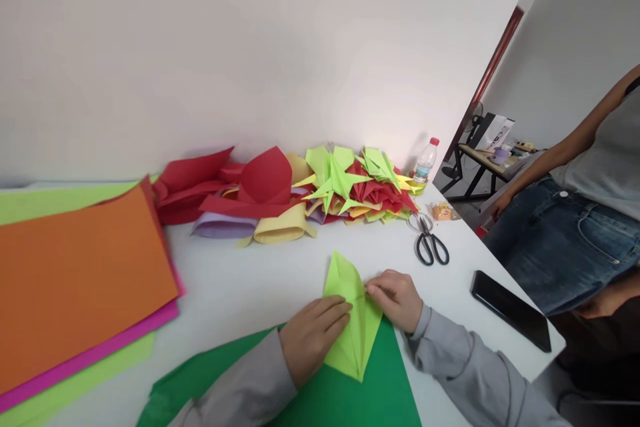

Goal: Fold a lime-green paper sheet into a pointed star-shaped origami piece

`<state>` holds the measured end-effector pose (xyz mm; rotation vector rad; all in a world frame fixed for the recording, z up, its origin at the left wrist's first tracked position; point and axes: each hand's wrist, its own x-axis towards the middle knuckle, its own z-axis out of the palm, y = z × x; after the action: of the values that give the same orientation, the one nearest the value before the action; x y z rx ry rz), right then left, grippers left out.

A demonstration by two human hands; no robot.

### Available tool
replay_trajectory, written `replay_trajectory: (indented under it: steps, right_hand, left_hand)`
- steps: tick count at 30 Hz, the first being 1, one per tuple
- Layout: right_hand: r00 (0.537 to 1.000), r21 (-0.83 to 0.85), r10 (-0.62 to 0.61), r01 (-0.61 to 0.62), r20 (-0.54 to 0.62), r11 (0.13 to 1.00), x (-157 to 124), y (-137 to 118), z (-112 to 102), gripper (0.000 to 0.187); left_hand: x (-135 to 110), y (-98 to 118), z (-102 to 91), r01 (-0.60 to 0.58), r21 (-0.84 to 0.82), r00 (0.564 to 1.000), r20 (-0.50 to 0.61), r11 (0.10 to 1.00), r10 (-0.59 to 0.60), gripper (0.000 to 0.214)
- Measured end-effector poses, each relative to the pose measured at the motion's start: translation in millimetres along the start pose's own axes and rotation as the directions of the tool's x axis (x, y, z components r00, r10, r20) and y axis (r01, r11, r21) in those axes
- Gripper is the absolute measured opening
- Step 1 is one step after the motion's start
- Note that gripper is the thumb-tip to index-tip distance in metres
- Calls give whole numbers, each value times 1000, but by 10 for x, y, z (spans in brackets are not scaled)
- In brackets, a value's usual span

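A lime-green sheet of folded paper [350,340], shaped like a long diamond with a crease down its middle, lies partly over a dark green sheet [385,380]. My left hand [314,333] rests flat on its left side, fingers stretched out together. At the right edge my right hand [395,297] pinches the paper between thumb and forefinger. The paper's upper part is slightly raised and curved.
Orange paper [85,280] tops a stack at left. Along the wall lie red folded papers [265,177] and lime paper stars [337,180]. Scissors [431,243], a bottle [426,161], a snack packet [443,211] and a phone [510,310] are at right. A person [575,200] stands beyond the table.
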<state>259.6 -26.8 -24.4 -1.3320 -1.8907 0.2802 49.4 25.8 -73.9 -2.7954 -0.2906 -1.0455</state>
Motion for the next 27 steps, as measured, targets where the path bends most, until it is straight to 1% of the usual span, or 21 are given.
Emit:
replay_trajectory:
  steps: [3,5,7,10,13,16,21,27]
  right_hand:
    - [1000,23,-12,11,21,1000,23,62,-11,29]
    - [1000,32,-18,18,25,999,26,91,-14,25]
    - [998,35,-54,53,22,998,23,99,-13,22]
    - [995,29,-104,103,10,994,19,92,1,17]
    - [994,24,-113,113,3,993,20,91,21,14]
    - [993,13,-120,120,10,993,19,110,33,13]
    - [987,-27,-150,151,51,988,15,165,5,12]
    - [976,-110,-169,185,141,977,-1,197,-58,16]
  left_hand:
    - [0,2,-44,23,-41,998,52,999,-21,33]
    - [-13,5,-34,44,-65,997,72,997,-40,34]
    - [-24,8,-19,63,-71,994,91,995,-56,36]
    - [-22,11,-19,79,-51,989,126,996,-72,39]
    - [1,13,-43,80,-27,985,153,996,-75,39]
    - [17,15,-58,70,-3,985,156,998,-69,39]
    - [-3,12,-41,100,-27,980,175,995,-94,40]
    - [-17,10,-38,144,-77,973,193,987,-127,39]
